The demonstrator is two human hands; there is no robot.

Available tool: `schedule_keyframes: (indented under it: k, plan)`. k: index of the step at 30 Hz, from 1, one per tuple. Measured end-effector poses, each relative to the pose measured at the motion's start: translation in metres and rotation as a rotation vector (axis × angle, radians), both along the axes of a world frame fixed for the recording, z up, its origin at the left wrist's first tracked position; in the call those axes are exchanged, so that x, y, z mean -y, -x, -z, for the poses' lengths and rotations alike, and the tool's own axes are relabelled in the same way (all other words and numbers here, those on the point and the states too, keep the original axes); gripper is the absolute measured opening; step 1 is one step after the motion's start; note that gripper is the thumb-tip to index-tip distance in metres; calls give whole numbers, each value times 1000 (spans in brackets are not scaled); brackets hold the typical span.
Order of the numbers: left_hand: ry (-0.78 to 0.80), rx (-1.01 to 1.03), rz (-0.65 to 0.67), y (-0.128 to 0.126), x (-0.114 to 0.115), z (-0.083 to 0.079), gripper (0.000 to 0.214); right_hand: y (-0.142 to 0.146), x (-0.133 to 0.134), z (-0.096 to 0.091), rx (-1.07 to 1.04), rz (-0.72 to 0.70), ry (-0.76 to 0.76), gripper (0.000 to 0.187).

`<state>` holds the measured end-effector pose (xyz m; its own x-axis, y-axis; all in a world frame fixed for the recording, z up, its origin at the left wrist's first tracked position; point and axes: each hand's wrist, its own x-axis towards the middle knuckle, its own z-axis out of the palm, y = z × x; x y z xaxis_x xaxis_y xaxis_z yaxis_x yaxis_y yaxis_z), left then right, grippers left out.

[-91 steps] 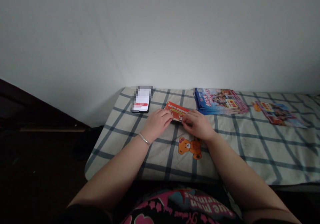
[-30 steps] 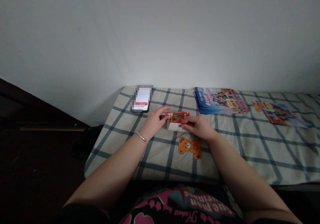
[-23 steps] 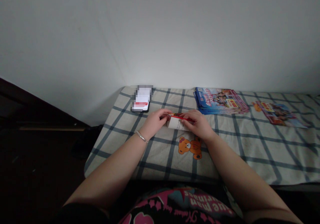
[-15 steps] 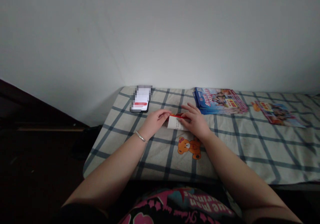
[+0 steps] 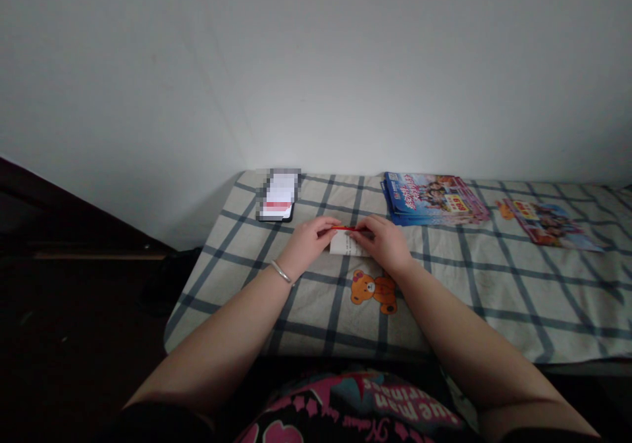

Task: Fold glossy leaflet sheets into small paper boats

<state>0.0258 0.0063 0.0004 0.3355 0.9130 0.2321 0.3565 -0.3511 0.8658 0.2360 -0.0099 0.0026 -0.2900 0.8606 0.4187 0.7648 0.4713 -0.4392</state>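
Folded paper [image 5: 340,244]: we see it between the two hands over the checked cloth [image 5: 306,324], white printed side towards us, a thin red edge along the top; whether its lower edge touches the cloth we cannot tell
Left hand [image 5: 316,237]: thumb and fingers pinch the paper at the left end of the red edge
Right hand [image 5: 380,239]: thumb and fingers grip the right end, hiding part of the white side from us
Red edge: if one hand pressed or pulled harder than the other, we judge the layers could slip and the fold turn out skewed
White side: squeezed too tightly, it could wrinkle, since we take the paper to be thin
Checked cloth: we see ripples in it, and a crease pressed on such a surface could come out uneven
Leaflet stack [image 5: 437,198]: it lies just beyond the right hand, edges staggered; a wide outward swing could, we think, scatter the top sheets
Phone [image 5: 280,196]: it lies near the left hand, where a careless knuckle could nudge it
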Motion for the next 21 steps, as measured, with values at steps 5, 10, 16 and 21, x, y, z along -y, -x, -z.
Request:
schedule_keyframes:
  k: [5, 10, 16, 21]
  plan:
    - [10, -5, -19, -1, 1, 0, 17, 1, 1, 1, -88, 77, 51, 13]
    - [34, 30, -32, -2, 1, 2, 13, -1, -3, 10, -238, 41, 142, 12]
    - [112, 113, -43, -5, 0, 3, 8, -5, -3, 9, -335, 39, 171, 15]
    - [124, 163, -118, -6, -1, 4, 7, -8, 0, 4, -332, 0, 154, 21]
